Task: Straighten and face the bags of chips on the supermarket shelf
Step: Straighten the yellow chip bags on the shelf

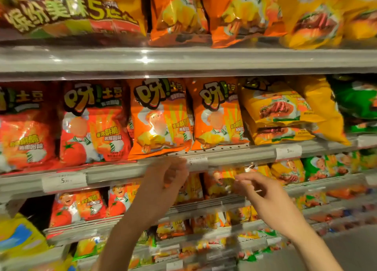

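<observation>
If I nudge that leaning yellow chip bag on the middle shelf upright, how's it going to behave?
The yellow chip bag looks puffed and glossy, so it is probably light and may slide under fingers. It leans on the flat yellow bags, so it could flop back. Its crinkled film likely dents instead of holding stiff.

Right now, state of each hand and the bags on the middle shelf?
left hand: raised below the shelf edge, fingers loosely curled, holding nothing
right hand: raised, fingers loosely curled, holding nothing
red bags: upright, facing front
orange bags: upright, facing front
yellow bags: tilted, slumped on each other, not faced
green bag: partly hidden, blurred
</observation>
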Demonstrator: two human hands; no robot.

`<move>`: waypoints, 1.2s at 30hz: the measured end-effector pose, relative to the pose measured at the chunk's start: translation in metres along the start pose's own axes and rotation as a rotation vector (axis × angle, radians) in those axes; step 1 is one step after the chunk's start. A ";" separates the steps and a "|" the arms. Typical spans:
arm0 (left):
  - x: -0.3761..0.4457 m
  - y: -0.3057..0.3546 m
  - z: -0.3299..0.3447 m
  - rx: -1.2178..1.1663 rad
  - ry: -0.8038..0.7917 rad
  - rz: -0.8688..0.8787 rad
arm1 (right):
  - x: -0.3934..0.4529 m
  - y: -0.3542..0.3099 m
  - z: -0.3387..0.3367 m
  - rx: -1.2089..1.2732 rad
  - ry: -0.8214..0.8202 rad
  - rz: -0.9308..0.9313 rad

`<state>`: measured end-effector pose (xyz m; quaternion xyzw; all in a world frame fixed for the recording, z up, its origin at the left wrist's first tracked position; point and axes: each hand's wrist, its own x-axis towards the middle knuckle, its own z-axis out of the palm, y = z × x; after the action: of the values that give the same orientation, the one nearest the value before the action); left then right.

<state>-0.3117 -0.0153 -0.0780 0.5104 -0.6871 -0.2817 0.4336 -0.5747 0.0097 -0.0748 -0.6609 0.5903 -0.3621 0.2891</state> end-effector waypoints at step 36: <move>0.082 0.143 0.156 -0.067 0.298 -0.084 | 0.069 0.065 -0.222 -0.466 0.369 -0.448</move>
<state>-0.5233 -0.0559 -0.0060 0.5602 -0.5832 -0.2435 0.5355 -0.7914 -0.0578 0.0085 -0.7454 0.5400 -0.3852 -0.0665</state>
